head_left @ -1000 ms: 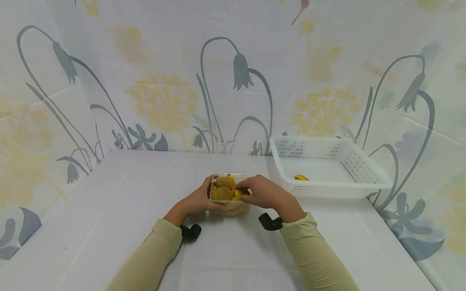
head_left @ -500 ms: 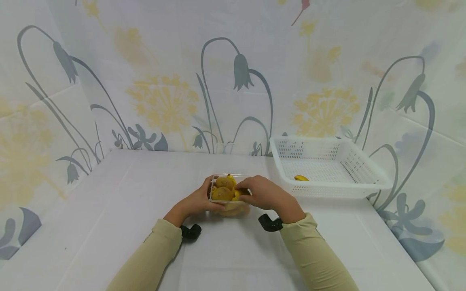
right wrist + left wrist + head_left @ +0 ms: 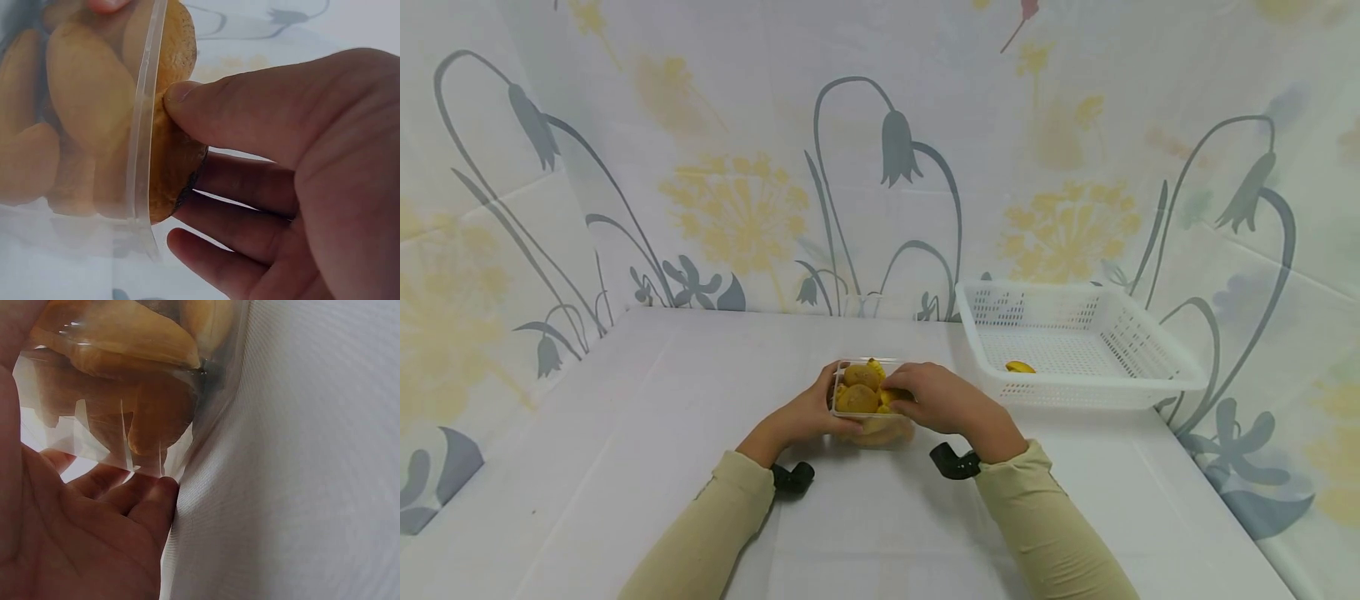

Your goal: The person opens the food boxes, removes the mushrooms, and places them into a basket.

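A clear plastic box full of yellow-brown pieces that look like small sponge cakes stands on the table. My left hand grips its left side, thumb in front, and in the left wrist view the fingertips curl at the clear wall. At the box's open top right, my right hand pinches one small cake between thumb and fingers. That cake shows a browned, dark edge and sits partly above the rim. Other cakes fill the box up to its rim, several of them pressed against the walls.
A white perforated basket stands at the back right, with one yellow piece inside near its front left corner. Behind the box, a faint clear container stands by the floral backdrop. White cloth covers the table.
My right hand has shifted slightly left at the box's top, and the cake under its fingers has moved a little with it. The left hand and the box stay still.
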Demonstrator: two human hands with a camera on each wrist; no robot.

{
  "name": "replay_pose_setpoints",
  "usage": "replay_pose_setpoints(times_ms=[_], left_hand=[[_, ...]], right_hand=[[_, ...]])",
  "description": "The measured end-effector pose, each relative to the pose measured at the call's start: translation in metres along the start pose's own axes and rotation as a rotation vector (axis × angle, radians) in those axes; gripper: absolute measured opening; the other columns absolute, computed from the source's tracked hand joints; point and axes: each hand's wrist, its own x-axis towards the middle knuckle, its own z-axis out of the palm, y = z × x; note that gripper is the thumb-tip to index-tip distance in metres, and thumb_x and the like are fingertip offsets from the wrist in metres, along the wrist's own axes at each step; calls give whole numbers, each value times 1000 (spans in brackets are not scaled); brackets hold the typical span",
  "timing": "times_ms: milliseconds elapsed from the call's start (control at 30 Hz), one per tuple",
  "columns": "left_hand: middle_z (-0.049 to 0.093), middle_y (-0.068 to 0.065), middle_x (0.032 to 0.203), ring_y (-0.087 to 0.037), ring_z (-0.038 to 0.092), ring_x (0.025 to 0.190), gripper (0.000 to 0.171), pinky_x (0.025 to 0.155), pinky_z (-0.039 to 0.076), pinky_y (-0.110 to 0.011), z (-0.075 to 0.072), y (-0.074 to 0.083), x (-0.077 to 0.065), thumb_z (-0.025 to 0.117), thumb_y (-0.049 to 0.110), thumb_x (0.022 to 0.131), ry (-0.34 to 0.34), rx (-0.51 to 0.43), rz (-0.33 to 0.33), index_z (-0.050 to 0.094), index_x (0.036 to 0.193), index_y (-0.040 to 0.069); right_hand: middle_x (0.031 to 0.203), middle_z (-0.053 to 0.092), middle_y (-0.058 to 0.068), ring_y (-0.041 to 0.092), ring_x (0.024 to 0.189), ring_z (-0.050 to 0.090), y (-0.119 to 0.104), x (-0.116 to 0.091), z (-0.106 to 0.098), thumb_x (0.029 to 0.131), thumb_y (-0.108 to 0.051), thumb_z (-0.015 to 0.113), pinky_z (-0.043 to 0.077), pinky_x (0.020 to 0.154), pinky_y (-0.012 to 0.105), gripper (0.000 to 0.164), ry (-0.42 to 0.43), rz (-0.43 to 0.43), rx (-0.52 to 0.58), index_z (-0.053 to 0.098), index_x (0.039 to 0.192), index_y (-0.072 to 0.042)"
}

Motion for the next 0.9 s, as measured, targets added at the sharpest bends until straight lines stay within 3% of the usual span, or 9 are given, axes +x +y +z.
replay_pose_setpoints(times_ms=[333, 900], left_hand=[[40, -8, 145, -25, 41, 133, 108, 114, 28, -51, 0, 0, 0, 84, 37, 73, 0, 8, -3, 10, 152, 26], [37, -9, 150, -26, 38, 137, 112, 116, 24, -52, -1, 0, 0, 85, 37, 72, 7, 4, -1, 8, 153, 23]], right_hand=[[119, 64, 8, 22, 109, 62, 0, -1, -2, 93, -12, 63, 51, 93, 36, 30, 42, -34, -3, 66, 122, -5], [120, 64, 8, 22, 108, 62, 5, -3, -6, 93, -12, 64, 51, 92, 36, 30, 55, -40, 12, 65, 123, -5]])
